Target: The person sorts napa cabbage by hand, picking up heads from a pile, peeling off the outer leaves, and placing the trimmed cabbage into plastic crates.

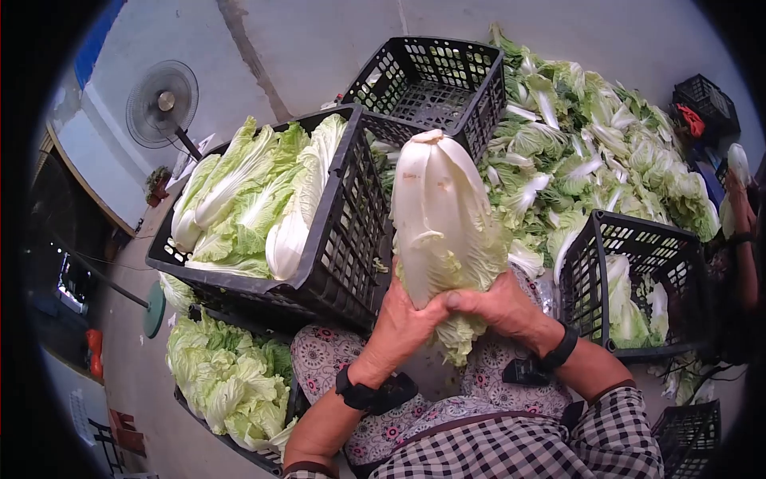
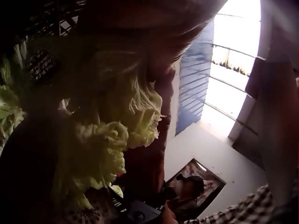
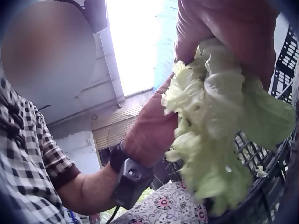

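A napa cabbage is gripped between both hands over the lap, its pale root end up and its leafy tips hanging down. My left hand holds it on the left side and my right hand on the right, thumbs meeting across the front. In the right wrist view the frilly leaf tips dangle below the right hand. Dark in the left wrist view, the same leaves hang under the left hand. The fingers behind the cabbage are hidden.
A black crate full of cabbages stands at left, with loose leaves in a crate below it. Another crate lies ahead. Behind it spreads a leaf pile. A crate with some leaves is at right, near another person's arm.
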`<state>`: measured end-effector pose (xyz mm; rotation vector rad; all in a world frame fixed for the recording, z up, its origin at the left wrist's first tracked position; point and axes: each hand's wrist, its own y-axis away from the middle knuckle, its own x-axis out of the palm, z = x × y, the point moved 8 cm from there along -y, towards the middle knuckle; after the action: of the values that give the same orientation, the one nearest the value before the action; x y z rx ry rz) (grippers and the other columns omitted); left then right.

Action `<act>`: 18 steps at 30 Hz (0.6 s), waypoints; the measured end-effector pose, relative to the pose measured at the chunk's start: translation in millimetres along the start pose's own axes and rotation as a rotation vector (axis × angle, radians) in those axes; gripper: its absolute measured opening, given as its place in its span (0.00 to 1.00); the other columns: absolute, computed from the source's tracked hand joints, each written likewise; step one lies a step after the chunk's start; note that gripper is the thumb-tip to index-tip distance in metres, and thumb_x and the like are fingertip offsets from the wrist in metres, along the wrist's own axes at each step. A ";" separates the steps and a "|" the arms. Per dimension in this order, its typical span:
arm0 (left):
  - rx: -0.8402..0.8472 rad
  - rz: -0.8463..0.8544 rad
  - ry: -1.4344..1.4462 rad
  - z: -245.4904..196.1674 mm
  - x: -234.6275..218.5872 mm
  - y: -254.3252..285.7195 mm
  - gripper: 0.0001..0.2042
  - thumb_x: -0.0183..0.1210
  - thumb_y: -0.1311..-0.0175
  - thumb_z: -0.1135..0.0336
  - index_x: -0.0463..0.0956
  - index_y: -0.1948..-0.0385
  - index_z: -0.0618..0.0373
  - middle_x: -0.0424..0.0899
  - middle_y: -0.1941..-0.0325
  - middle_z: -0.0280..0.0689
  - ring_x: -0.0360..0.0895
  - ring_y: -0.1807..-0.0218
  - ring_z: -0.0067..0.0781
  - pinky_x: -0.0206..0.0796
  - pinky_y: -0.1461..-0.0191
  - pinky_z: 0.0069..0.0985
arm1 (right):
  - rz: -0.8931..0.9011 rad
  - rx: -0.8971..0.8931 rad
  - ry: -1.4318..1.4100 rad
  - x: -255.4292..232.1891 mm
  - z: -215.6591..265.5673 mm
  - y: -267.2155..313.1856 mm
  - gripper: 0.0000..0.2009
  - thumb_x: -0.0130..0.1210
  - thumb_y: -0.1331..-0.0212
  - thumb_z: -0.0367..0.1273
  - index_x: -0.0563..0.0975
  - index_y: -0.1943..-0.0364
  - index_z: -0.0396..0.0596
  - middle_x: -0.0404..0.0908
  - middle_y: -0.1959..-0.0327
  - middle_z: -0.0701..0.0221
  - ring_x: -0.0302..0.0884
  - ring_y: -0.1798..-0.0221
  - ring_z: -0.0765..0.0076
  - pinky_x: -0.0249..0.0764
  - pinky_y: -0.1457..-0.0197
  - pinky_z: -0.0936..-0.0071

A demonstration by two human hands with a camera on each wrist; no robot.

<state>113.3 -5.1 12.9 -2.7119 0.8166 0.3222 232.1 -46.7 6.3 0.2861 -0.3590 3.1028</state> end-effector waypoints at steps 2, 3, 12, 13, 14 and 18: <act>-0.049 0.126 0.058 -2.8 8.2 -3.2 0.29 0.63 0.48 0.60 0.65 0.46 0.64 0.72 0.47 0.44 0.71 0.47 0.35 0.63 0.44 0.29 | -0.061 0.042 -0.130 -10.8 -3.9 3.6 0.31 0.66 0.52 0.37 0.67 0.44 0.39 0.75 0.50 0.66 0.72 0.48 0.71 0.69 0.44 0.73; 0.100 0.237 -0.118 -10.8 10.4 -2.8 0.35 0.62 0.47 0.52 0.60 0.41 0.62 0.70 0.43 0.46 0.70 0.44 0.40 0.61 0.40 0.32 | -0.091 0.060 -0.192 -18.3 -4.0 3.3 0.29 0.65 0.52 0.34 0.68 0.45 0.39 0.76 0.51 0.67 0.74 0.50 0.71 0.71 0.45 0.73; -0.120 0.504 0.091 26.1 25.2 30.8 0.28 0.60 0.44 0.61 0.64 0.40 0.57 0.76 0.47 0.41 0.73 0.47 0.31 0.67 0.46 0.28 | -0.518 -0.187 -0.213 -151.1 50.3 41.3 0.26 0.59 0.47 0.29 0.65 0.44 0.37 0.77 0.52 0.63 0.79 0.55 0.67 0.76 0.48 0.70; -0.159 0.500 0.130 31.2 20.2 35.2 0.27 0.60 0.44 0.62 0.65 0.41 0.57 0.76 0.48 0.41 0.73 0.48 0.30 0.67 0.47 0.27 | -0.579 -0.204 -0.179 -178.0 55.5 52.9 0.25 0.59 0.47 0.29 0.66 0.45 0.36 0.77 0.53 0.62 0.79 0.56 0.67 0.77 0.49 0.70; -0.197 0.493 0.164 35.4 14.4 38.6 0.26 0.60 0.44 0.64 0.66 0.41 0.58 0.77 0.48 0.40 0.73 0.48 0.29 0.67 0.47 0.27 | -0.638 -0.223 -0.147 -204.4 59.3 66.8 0.24 0.58 0.46 0.30 0.67 0.46 0.36 0.77 0.53 0.62 0.80 0.57 0.66 0.78 0.51 0.70; -0.246 0.389 0.262 39.8 -10.3 45.5 0.27 0.60 0.43 0.59 0.66 0.44 0.64 0.77 0.50 0.40 0.72 0.48 0.29 0.62 0.42 0.26 | -0.878 -0.205 -0.001 -297.0 64.9 129.9 0.22 0.59 0.46 0.29 0.69 0.47 0.36 0.77 0.53 0.61 0.80 0.56 0.66 0.78 0.52 0.70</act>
<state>74.1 -22.8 -30.8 -2.8437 1.4752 0.1553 532.5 -183.2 -14.7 0.3266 -0.4049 2.1894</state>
